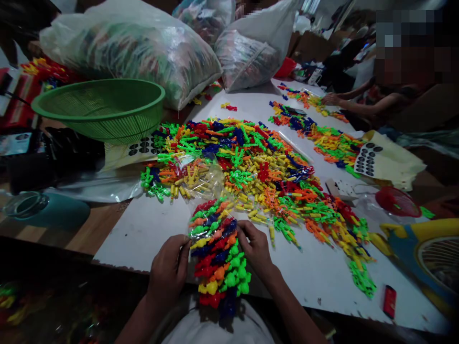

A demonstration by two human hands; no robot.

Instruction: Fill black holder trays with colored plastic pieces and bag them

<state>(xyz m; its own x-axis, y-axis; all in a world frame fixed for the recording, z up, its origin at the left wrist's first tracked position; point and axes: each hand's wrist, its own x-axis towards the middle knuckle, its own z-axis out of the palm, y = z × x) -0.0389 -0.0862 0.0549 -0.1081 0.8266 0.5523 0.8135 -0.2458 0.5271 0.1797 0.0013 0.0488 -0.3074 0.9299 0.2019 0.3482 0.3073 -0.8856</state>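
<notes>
A clear plastic bag (218,248) packed with rows of red, blue, green, orange and yellow plastic toy figures stands between my hands at the table's front edge, its lower end over my lap. My left hand (170,263) pinches the bag's left side between thumb and fingers. On the opposite side, my right hand (255,246) is closed on the bag's right edge. Just beyond lies a large heap of loose toy figures (236,177), mixed with small yellow tubes (251,167). The bag's clear upper end reaches up to the heap.
A green plastic basket (100,105) stands at left, near a teal bottle (60,210). Large stuffed sacks (143,48) fill the back. At right are a yellow-blue fan (423,248), a red lighter (389,302) and a red sieve (398,201). Another person's hand (332,99) touches figures across the table.
</notes>
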